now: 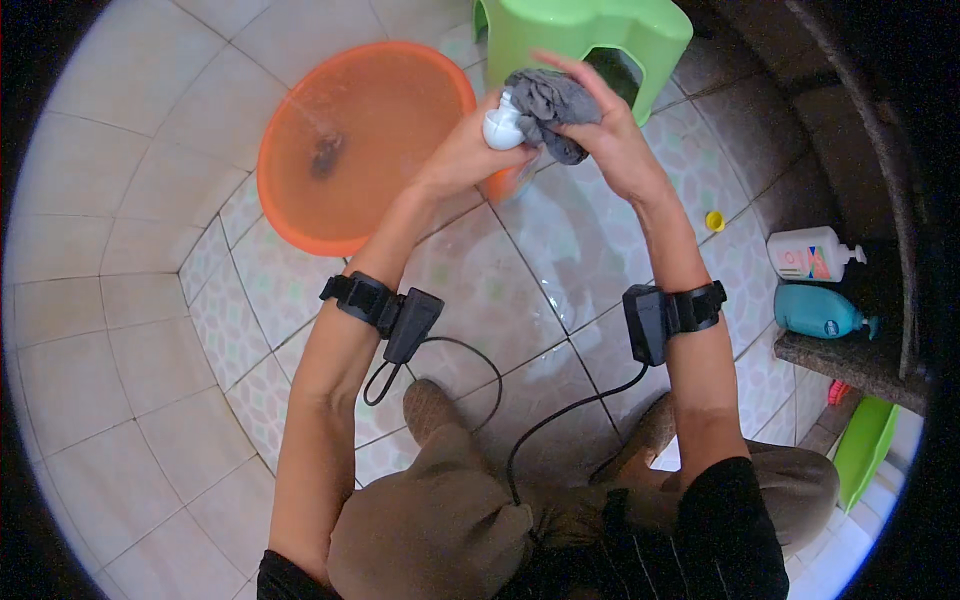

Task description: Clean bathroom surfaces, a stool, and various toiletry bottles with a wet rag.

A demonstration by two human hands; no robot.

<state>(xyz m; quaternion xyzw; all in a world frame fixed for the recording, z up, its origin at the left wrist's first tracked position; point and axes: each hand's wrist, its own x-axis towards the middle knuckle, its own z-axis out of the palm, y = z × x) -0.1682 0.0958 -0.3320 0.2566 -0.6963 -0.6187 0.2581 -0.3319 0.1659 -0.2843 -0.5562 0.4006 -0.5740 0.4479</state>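
Observation:
My left hand is closed round a bottle with a glossy white rounded top, held above the wet floor to the right of the basin. An orange part shows below that hand, blurred; it looks like the bottle's lower body. A crumpled grey cloth is in my right hand, with the thumb across it and the index finger reaching past its far side. The cloth presses against the white top and covers part of it. Both hands almost meet there.
An orange basin of water stands left, something dark under its surface. Behind my hands is a green plastic stool. A yellow cap lies on the floor. White and teal pump bottles lie at the right by a stone ledge.

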